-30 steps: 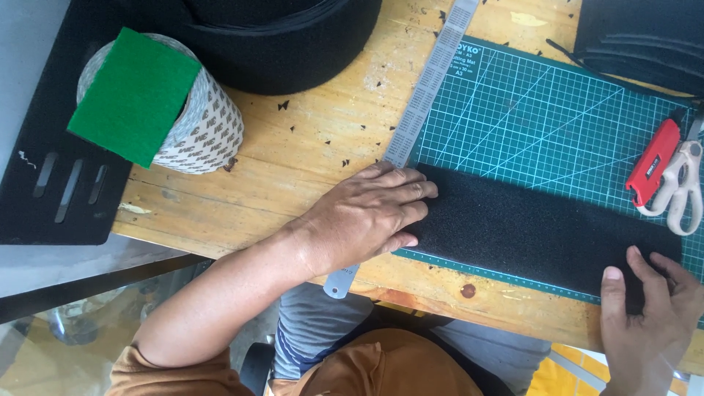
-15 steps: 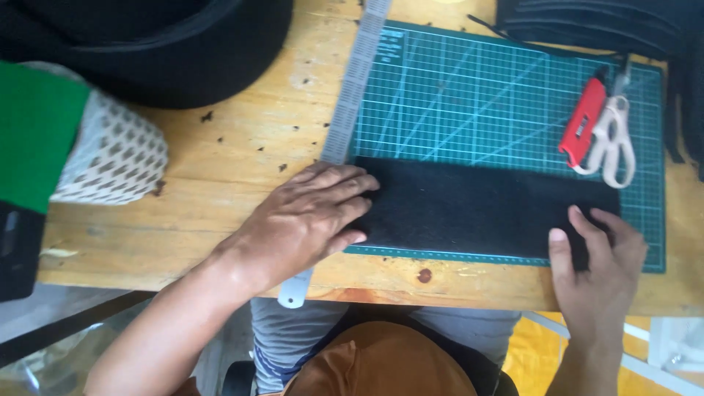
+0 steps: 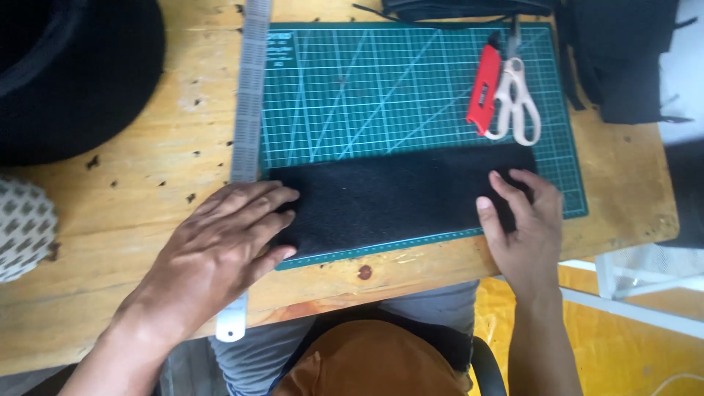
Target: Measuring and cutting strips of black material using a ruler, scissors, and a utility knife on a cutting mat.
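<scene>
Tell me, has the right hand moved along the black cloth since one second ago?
No. The right hand rests on the right end of the black cloth, below the scissors on the green mat, as before.

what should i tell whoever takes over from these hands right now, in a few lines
Left hand: flat, pressing the left end of the black rectangular fabric strip and lying over the long metal ruler.
Right hand: fingers flat on the strip's right end, no grip closed.
The strip lies flat along the near edge of the green cutting mat.
The red utility knife and white-handled scissors rest untouched on the mat.
No cut visible yet.
</scene>
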